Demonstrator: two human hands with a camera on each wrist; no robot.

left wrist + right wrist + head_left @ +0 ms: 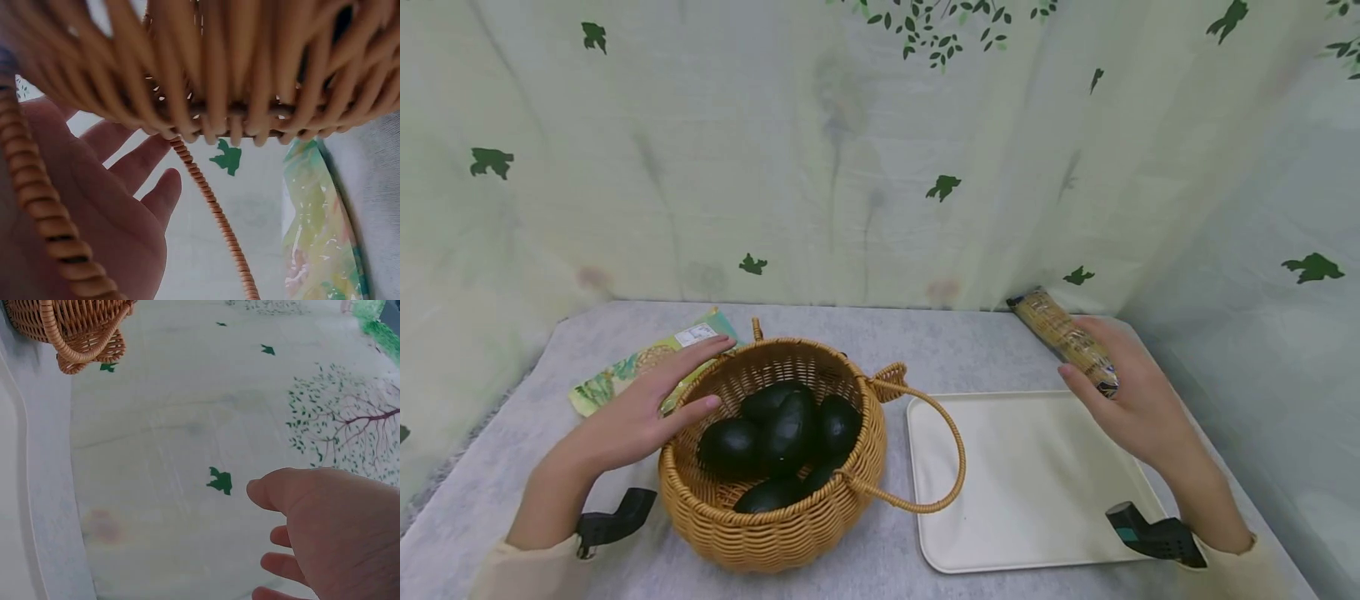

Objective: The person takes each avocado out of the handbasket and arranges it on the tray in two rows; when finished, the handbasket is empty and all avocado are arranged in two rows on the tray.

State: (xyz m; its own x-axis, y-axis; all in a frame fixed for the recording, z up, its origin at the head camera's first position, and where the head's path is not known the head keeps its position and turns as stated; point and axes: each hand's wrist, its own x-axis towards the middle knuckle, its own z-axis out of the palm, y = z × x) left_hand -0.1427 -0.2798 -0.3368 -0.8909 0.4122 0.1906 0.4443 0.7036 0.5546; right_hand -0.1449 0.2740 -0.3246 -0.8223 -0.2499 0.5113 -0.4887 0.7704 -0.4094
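My left hand (632, 417) is at the left rim of a wicker basket (775, 546), fingers extended and thumb over the rim. In the left wrist view its palm (94, 194) shows behind the basket's wrapped handle (44, 212). Several dark, glossy avocados (790, 433) lie in the basket. At the back right, my right hand (1127, 400) is around a long clear-wrapped packet with tan contents (1056, 329), its thumb and fingers on either side. No packet shows between the loose fingers of that hand (337, 531) in the right wrist view.
A white rectangular tray (1022, 475) lies right of the basket, whose right handle (958, 467) overhangs the tray's edge. Behind my left hand is a green and yellow plastic packet (617, 379). A leaf-printed curtain (850, 208) encloses the back and sides of the grey-covered table (970, 350).
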